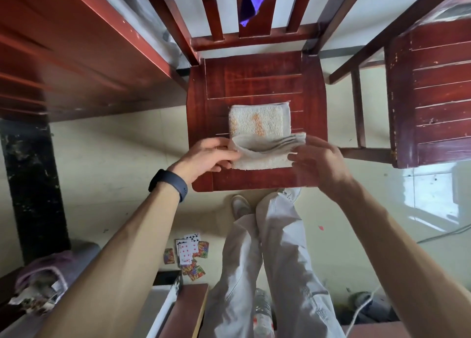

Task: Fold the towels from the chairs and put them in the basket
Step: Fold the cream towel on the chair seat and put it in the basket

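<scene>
Towel (pixel 257 123) lies on chair seat (pixel 254 82), part-folded; left hand (pixel 206 156) & right hand (pixel 318 159) each pinch an end of near fold. Purple cloth (pixel 248 3) on chair back (pixel 254 38) prob. still to do; basket not seen.

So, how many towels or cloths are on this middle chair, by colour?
Beige terry towel with orange marks, on the seat of the red-brown wooden chair, gripped by the left hand and the right hand: 1
Purple cloth draped over the chair back: 1
Total: 2
</scene>
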`<act>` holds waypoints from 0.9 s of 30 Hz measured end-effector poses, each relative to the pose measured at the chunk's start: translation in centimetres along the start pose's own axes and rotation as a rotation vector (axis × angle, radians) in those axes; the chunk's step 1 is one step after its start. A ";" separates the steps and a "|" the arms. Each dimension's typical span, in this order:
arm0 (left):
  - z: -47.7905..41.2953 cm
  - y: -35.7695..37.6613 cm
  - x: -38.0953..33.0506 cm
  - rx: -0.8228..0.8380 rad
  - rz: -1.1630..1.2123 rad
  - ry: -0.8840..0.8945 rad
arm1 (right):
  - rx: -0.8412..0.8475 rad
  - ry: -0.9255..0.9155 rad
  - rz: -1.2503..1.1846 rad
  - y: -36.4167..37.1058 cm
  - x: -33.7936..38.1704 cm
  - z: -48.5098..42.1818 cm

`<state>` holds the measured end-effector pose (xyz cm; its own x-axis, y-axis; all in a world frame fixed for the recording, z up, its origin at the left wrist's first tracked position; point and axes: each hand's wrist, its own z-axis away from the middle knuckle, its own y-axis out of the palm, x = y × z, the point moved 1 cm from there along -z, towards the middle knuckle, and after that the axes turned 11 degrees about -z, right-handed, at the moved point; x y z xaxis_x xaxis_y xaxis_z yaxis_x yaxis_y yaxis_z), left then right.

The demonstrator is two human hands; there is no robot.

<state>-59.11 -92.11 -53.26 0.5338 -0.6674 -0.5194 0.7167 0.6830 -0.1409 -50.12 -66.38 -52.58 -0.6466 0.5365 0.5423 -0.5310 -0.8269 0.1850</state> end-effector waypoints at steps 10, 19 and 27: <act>-7.8 1.2 -1.1 -0.543 -0.231 0.077 | -0.232 -0.405 0.715 2.7 0.4 -9.3; -12.5 2.2 -0.8 -0.680 -0.388 -0.005 | -0.332 -0.304 0.881 2.7 -0.1 -14.7; -12.9 2.3 -0.9 -0.794 -0.655 -0.164 | -0.507 -0.253 0.993 2.8 -0.6 -15.2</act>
<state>-63.76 -86.05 -64.01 0.2439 -0.9694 -0.0289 0.4186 0.1321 -0.8985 -59.53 -66.51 -64.85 -0.8060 -0.4127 0.4243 -0.0441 -0.6730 -0.7383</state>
